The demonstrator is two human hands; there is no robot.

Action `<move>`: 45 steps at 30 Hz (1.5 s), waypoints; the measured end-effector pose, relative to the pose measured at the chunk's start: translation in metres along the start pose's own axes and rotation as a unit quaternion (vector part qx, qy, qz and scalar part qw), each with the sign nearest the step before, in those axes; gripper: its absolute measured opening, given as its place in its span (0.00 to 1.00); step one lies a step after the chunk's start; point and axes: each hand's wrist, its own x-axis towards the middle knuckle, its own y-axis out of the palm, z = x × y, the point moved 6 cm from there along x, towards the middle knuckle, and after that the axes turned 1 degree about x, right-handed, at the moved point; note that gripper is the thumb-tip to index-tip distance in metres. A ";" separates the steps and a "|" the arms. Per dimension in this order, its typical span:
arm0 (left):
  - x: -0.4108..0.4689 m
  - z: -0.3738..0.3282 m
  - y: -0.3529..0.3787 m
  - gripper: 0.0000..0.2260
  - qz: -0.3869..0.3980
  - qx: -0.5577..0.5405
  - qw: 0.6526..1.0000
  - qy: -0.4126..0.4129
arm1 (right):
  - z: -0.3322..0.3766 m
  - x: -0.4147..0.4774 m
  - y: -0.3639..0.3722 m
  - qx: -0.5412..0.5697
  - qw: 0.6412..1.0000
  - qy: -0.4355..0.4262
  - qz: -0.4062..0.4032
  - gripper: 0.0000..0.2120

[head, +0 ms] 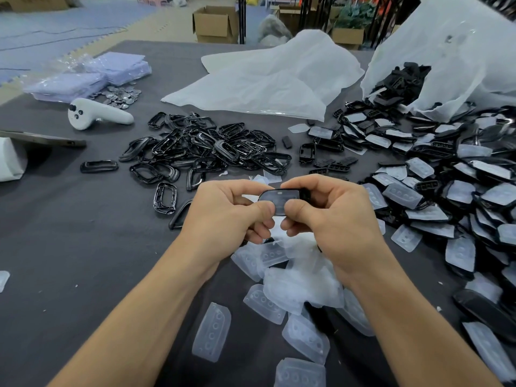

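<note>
Right now the black key-fob shell [279, 201] is held mid-air just above the dark table [69, 247], pinched between both hands. The left hand [226, 216] grips its left end and the right hand [332, 216] its right end, both thumbs pressing the clear face, likely to pop the translucent insert out. Its long axis runs left to right, flat face tilted up toward the camera. Loose translucent inserts [301, 280] lie directly below. Bare black frames [206, 146] are piled beyond on the left, and uncleared shells [446, 185] are heaped on the right.

Black key shell [280, 201] between both thumbs.
</note>
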 end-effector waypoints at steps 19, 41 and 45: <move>-0.001 -0.003 0.002 0.08 0.000 0.039 0.998 0.042 | 0.002 -0.001 -0.001 -0.081 0.995 -0.049 -0.029 0.13; -0.016 -0.018 0.002 0.07 -0.108 0.208 0.965 0.119 | -0.002 -0.001 0.002 -0.135 0.989 -0.058 -0.018 0.10; -0.016 -0.020 0.001 0.08 -0.114 0.211 0.964 0.117 | -0.001 -0.002 0.004 -0.126 0.990 -0.063 -0.011 0.12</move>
